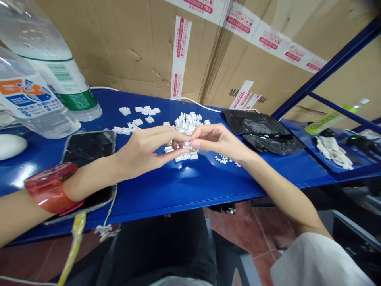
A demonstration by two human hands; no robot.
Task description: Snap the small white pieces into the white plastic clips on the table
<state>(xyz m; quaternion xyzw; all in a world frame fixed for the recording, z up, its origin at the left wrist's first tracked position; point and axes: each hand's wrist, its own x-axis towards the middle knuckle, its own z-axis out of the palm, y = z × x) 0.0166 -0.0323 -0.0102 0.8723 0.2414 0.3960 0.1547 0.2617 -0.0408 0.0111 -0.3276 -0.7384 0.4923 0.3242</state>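
My left hand (pixel 149 147) and my right hand (pixel 218 140) meet over the blue table. Between their fingertips they pinch a small white plastic part (pixel 188 145), partly covered by the fingers. Behind the hands lies a heap of small white plastic parts (pixel 189 121). More white blocks (pixel 187 157) sit just below the fingertips. To the right of my right hand, tiny white pieces (pixel 223 159) are scattered on the table. Further left, several white parts (pixel 146 110) lie in loose groups.
Two plastic bottles (pixel 68 85) stand at the left, beside a phone (pixel 89 147) under my left wrist. A black plastic bag (pixel 262 129) lies at the right, near a blue metal frame (pixel 330 67). White gloves (pixel 333 151) rest beyond it. Cardboard boxes (pixel 133 47) rise behind the table (pixel 190 186).
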